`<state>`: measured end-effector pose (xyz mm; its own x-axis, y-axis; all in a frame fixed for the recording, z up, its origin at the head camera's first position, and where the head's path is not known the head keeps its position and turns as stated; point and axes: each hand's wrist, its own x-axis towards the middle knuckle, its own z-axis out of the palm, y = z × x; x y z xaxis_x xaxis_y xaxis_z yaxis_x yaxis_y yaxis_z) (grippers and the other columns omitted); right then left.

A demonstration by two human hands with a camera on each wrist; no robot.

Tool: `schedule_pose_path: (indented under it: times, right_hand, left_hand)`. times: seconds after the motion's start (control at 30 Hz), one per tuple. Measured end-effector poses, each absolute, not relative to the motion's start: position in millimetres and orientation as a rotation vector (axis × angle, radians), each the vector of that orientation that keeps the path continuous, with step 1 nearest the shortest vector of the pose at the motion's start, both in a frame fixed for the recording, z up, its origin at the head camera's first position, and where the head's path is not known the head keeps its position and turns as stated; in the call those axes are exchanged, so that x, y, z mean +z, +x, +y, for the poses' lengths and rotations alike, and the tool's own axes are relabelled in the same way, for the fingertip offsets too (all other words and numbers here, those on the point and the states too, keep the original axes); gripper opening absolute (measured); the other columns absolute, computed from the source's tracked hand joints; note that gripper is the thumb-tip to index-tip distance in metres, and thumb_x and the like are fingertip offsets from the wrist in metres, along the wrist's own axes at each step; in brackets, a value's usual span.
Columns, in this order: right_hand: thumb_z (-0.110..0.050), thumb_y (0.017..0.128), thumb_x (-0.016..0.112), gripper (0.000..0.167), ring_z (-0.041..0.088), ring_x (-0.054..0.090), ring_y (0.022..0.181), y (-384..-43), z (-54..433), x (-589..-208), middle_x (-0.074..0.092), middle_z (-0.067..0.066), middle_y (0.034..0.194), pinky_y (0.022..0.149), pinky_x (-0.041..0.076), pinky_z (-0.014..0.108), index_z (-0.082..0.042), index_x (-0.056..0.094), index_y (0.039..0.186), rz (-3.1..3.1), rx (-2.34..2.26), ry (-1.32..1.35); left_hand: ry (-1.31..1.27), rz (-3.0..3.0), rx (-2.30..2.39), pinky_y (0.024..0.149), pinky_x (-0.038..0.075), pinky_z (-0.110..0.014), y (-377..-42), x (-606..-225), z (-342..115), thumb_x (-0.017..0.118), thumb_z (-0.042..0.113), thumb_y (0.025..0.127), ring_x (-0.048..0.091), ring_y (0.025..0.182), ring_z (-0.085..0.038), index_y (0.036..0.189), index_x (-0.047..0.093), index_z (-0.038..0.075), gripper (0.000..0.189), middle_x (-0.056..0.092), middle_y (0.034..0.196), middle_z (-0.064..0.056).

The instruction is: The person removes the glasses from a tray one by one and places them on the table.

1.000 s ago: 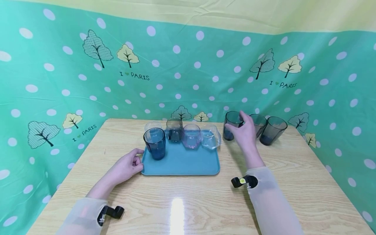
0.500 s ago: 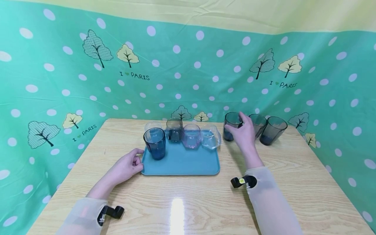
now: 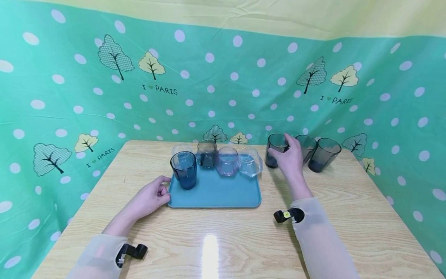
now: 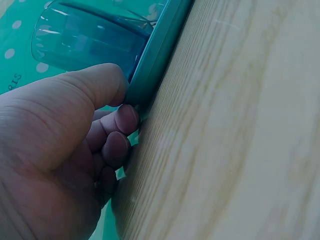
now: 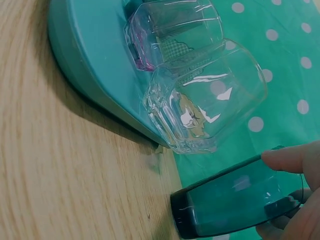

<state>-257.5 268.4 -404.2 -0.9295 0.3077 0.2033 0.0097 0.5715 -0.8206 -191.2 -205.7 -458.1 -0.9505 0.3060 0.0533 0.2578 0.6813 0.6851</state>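
Sleeves point(image 3: 97, 257) are cut off at five and seven o'clock. At eight, the left hand point(image 3: 148, 199) holds the edge of a blue tray point(image 3: 223, 195) at six. There, a tumbler point(image 3: 185, 178) half hides a clear cup point(image 3: 177, 148). At three, the right hand point(image 3: 290, 157) grasps a dark glass point(image 5: 230, 197), partly covering another glass point(image 3: 308, 146). The wooden table point(image 3: 251, 248) shows glare; spotted cloth point(image 3: 223, 77) hangs beyond.

A wooden table point(image 3: 244, 236) lies under the left hand point(image 3: 150, 197) and right hand point(image 3: 290, 159), a bright reflection point(image 3: 210, 255) nearer than both. Beyond them hangs dotted green cloth point(image 3: 223, 89) with printed trees point(image 3: 113, 52) and a yellow band point(image 3: 195, 11).
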Motion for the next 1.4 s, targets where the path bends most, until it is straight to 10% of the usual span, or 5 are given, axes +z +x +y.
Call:
schedule_pose_path:
  times: [1.4]
  right_hand:
    - [-0.010, 0.096, 0.086, 0.079, 0.027, 0.046, 0.153, -227.4, 184.5, -353.5, 0.045, 0.008, 0.168, 0.124, 0.039, 0.041, -0.012, 0.049, 0.165, -2.276, 1.383, 0.264]
  left_hand:
    - [0.467, 2.806, 1.133, 0.076, 0.045, -0.031, -194.9, -460.5, -208.0, 0.071, 0.005, 0.092, 0.056, 0.072, -0.014, 0.148, 0.053, -0.007, 0.059, 0.059, 0.079, 0.002]
